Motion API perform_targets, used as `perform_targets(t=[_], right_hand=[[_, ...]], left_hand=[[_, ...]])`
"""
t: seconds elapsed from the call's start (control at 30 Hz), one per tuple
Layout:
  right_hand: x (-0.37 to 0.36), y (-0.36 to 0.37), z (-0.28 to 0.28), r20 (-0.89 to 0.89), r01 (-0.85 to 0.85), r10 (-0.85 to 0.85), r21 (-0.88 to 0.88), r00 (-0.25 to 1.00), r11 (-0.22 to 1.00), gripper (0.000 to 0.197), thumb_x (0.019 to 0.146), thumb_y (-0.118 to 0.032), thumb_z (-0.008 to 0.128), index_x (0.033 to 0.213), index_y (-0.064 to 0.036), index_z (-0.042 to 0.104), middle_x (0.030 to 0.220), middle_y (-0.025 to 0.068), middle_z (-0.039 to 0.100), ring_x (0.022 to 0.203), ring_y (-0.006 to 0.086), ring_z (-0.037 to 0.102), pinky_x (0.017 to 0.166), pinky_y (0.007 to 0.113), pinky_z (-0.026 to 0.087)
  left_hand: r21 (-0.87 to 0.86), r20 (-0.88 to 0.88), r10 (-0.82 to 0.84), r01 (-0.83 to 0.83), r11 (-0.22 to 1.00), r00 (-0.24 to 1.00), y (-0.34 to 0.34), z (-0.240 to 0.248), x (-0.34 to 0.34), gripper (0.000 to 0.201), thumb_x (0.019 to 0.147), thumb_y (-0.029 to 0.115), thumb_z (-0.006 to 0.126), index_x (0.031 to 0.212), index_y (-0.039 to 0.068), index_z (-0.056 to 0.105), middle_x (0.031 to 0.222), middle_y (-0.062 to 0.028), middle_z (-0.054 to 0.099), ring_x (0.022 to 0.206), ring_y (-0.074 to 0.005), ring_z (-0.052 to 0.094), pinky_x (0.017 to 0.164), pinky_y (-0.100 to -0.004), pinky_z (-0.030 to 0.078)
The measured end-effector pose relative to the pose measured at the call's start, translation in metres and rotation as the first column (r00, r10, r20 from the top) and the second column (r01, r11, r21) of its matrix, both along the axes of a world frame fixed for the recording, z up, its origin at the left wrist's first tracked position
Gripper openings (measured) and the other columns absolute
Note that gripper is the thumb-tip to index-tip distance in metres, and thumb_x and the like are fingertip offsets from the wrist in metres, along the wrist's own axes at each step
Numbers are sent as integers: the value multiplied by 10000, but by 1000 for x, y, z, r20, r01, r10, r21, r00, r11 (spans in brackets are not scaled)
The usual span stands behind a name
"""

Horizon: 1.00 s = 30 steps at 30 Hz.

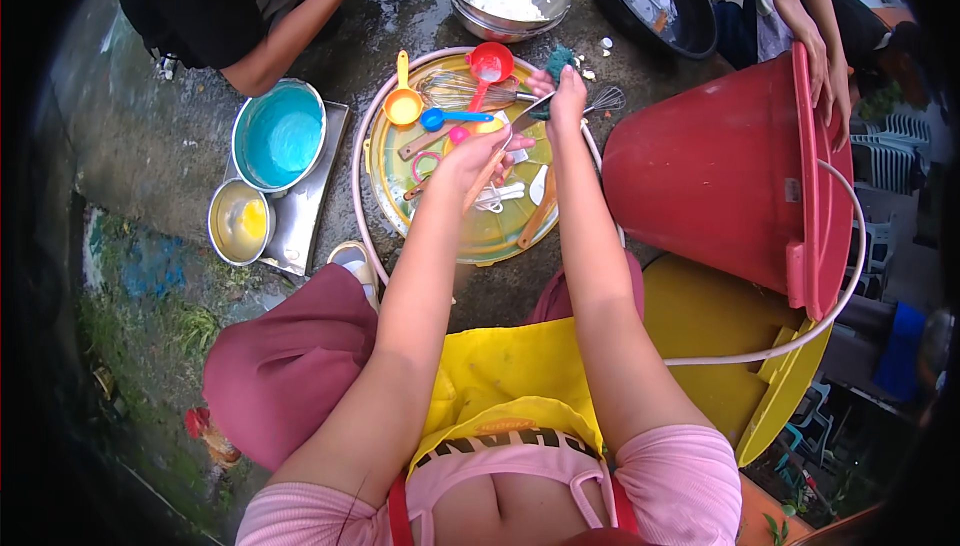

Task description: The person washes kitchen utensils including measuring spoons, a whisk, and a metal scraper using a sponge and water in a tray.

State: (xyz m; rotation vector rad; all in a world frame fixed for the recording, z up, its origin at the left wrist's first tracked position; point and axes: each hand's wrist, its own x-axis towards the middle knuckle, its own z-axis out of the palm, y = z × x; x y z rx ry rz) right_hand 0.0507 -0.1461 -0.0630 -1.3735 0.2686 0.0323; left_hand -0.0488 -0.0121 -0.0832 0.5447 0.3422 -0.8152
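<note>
My left hand (480, 161) is closed round the wooden handle of a utensil (484, 180) with a flat metal blade; its exact kind is unclear. The blade slants up toward my right hand (565, 96), whose fingers grip a green scrubbing pad (560, 58). Both hands are above a round yellow lid (385, 161) strewn with utensils. Around them lie an orange measuring cup (403, 107), a red measuring cup (490, 63), a blue measuring spoon (432, 120), a large whisk (450, 91), a small whisk (606, 99) and a wooden-handled spatula (538, 221).
A red bin (700, 156) lies tipped at right, another person's hands (820, 76) on its rim. Behind are steel bowls (508, 21) and a black basin (690, 31). A teal-filled bowl (280, 136) and smaller bowl (240, 221) sit left. A pale hose (362, 196) rings the lid.
</note>
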Motion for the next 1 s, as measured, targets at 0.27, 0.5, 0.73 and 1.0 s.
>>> perform_targets(t=[0.27,0.5,0.73,1.0], right_hand=[[-15,-6,18,-6,-193,363,-855,932,481,287,909,-208,401,925,0,599,998,200,604,889,375,583,795,403,450],[-16,-4,-7,3,-81,407,-979,913,189,392,934,-254,337,1275,-100,456,1360,86,396,1272,320,333,1017,495,261],[-68,31,-4,93,-65,481,-951,872,302,462,927,-282,337,1373,-163,311,1432,56,292,1329,318,227,1024,579,178],[-15,1,-7,-6,-79,187,-919,982,387,517,914,-420,375,783,7,634,696,239,583,744,425,573,678,459,440]], left_hand=[[434,285,111,-232,870,952,2,-2,6,258,852,22,491,1109,47,497,889,-11,587,608,-58,508,483,-193,431],[348,395,-54,-95,933,917,-10,10,9,392,833,-7,480,1215,79,463,875,34,542,615,-20,460,519,-146,389],[475,482,-153,-110,873,863,8,9,5,218,846,11,476,1054,60,518,743,50,507,544,-3,403,455,-151,315],[627,457,-345,-22,779,820,8,12,7,149,884,148,514,991,53,554,808,30,569,586,-42,470,529,-202,412]])
